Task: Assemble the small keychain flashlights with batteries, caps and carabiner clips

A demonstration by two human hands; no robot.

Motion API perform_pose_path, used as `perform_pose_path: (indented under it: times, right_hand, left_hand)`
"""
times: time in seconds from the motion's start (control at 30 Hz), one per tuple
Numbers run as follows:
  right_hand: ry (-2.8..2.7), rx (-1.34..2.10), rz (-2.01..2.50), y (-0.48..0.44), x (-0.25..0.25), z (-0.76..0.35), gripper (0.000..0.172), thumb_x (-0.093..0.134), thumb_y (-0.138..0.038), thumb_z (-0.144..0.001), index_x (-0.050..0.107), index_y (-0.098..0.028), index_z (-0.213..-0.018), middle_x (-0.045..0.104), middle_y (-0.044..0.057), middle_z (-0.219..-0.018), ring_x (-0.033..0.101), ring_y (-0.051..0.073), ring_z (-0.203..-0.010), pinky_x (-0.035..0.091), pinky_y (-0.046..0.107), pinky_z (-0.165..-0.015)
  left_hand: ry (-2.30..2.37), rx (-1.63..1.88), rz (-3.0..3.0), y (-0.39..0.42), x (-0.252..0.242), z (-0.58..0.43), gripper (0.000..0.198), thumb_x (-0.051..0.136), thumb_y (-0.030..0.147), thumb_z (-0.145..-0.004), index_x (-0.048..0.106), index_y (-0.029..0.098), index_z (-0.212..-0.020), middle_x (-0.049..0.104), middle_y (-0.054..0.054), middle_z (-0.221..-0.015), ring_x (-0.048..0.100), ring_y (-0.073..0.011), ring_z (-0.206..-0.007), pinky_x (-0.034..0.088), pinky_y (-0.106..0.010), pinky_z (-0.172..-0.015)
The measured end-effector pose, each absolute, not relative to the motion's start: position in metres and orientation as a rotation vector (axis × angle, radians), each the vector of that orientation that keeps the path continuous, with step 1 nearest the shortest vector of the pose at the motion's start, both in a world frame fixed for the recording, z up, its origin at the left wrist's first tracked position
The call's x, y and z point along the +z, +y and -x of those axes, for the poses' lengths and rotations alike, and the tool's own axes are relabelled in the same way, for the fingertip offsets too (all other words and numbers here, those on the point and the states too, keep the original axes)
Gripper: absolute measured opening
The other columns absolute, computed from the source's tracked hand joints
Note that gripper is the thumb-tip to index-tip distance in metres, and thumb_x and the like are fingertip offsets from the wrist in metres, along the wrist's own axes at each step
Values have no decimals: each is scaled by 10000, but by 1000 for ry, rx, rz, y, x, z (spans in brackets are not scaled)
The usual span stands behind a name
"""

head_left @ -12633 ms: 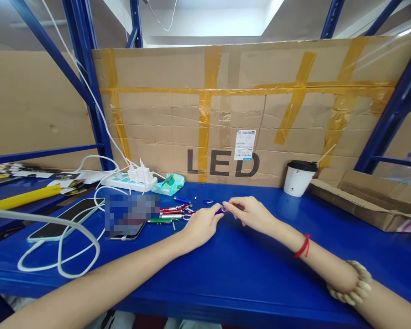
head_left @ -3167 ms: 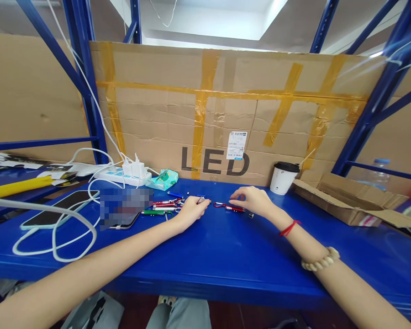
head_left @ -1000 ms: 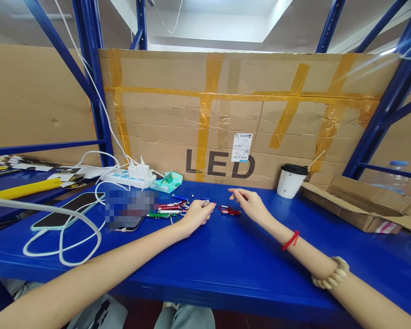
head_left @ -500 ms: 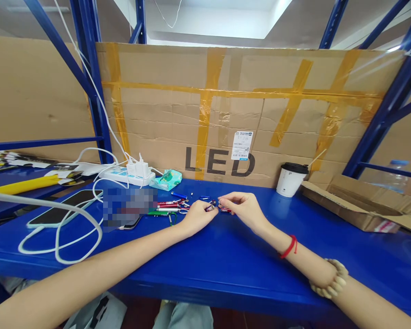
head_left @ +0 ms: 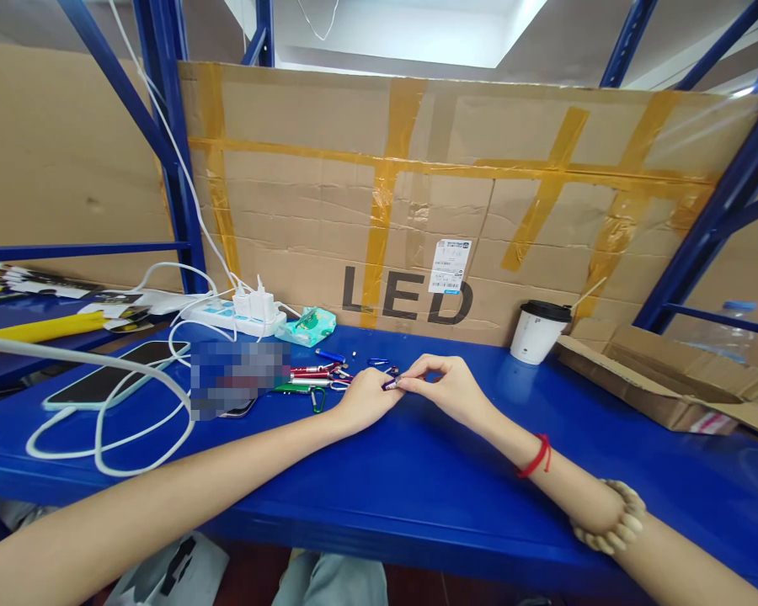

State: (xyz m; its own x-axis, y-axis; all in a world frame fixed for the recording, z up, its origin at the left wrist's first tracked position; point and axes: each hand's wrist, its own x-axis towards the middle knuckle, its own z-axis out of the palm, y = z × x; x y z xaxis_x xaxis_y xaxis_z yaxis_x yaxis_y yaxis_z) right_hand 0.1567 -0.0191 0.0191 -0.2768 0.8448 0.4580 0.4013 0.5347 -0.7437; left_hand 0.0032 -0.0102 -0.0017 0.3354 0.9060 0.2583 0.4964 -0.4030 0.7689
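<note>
My left hand [head_left: 367,401] rests low over the blue tabletop, its fingers closed on a small purple-and-silver piece [head_left: 392,383]. The thumb and forefinger of my right hand [head_left: 447,383] pinch the same piece from the other side, so the fingertips meet. What kind of part it is I cannot make out. Left of the hands lie several red, white and green pens [head_left: 303,379], and a green carabiner clip [head_left: 317,400] lies at their near side. Small blue parts [head_left: 377,362] are scattered just behind my fingers.
A lidded paper cup [head_left: 536,332] and an open cardboard box [head_left: 657,379] stand to the right. A phone [head_left: 117,374], white cables, a power strip [head_left: 218,315] and a teal packet [head_left: 309,326] are at left. Cardboard [head_left: 278,219] walls off the back.
My right hand has moved slightly left, and its fingertips have come together with my left hand at the small piece. The camera view has shifted a little.
</note>
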Motion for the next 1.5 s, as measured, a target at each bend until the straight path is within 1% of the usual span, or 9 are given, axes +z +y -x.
perform_pose_path:
  times: [0.2,0.33,0.5,0.63,0.8,1.03,1.2,1.33,1.5]
  right_hand:
    - [-1861,832,1050,-15,17,-157,257,691,-395,-610,668,-143,-655,675,31,-694,593,132,-658,480,258,-664]
    - [-1866,886,1113,-13,17,-160,310,701,-416,-594,684,-131,-716,670,36,-707,549,97,-581,457,224,-571]
    - [-1950,792,1126,-17,20,-162,345,692,-458,-613,693,-135,-733,613,20,-578,472,74,-478,365,186,-412]
    - [-2022,665,1096,-21,21,-159,325,670,-466,-647,655,-141,-651,606,31,-627,504,91,-505,391,203,-438]
    - [-2106,368,1038,-26,24,-152,283,616,-405,-710,587,-160,-571,563,29,-640,483,105,-559,393,236,-524]
    - [-2090,420,1120,-28,24,-146,287,583,-393,-731,572,-158,-568,574,24,-605,447,94,-513,369,223,-494]
    - [-2075,275,1154,-20,22,-150,229,586,-385,-739,640,-182,-645,650,26,-718,516,104,-568,409,221,-546]
    - [-2014,425,1188,-11,23,-161,278,594,-429,-723,656,-161,-684,647,32,-662,499,86,-495,395,202,-466]
    - [-1925,731,1196,-6,22,-170,396,611,-516,-670,639,-121,-693,601,28,-578,442,60,-422,339,173,-364]
  left_hand:
    - [1178,927,-2062,-7,-6,-3,365,450,319,-725,343,168,-411,299,49,-404,286,-75,-443,165,-231,-456]
    - [1171,933,-2163,-7,-9,-3,350,450,305,-739,375,164,-428,335,41,-424,313,-83,-450,182,-230,-470]
    - [1222,876,-2234,-9,-7,-4,297,424,264,-758,563,150,-522,503,-4,-503,414,-118,-498,229,-225,-499]
    - [1264,831,-2286,-11,-5,-5,292,401,236,-763,665,151,-673,620,-50,-616,503,-156,-565,277,-229,-528]
    - [1358,830,-2346,-15,-5,-5,296,386,192,-753,676,151,-717,662,-92,-688,563,-197,-620,330,-250,-556]
    - [1451,813,-2331,-20,-2,-3,322,351,179,-766,671,178,-803,687,-107,-863,612,-250,-797,366,-287,-625]
    - [1434,904,-2271,-21,-3,-3,239,378,271,-805,599,184,-837,664,-73,-788,598,-222,-709,348,-271,-575]
    - [1338,967,-2263,-21,-5,-5,222,436,298,-799,492,169,-971,621,-46,-757,575,-194,-675,377,-264,-576]
    - [1066,1038,-2337,-17,-6,-4,239,334,261,-883,511,159,-1009,608,-87,-1004,555,-191,-950,406,-300,-816]
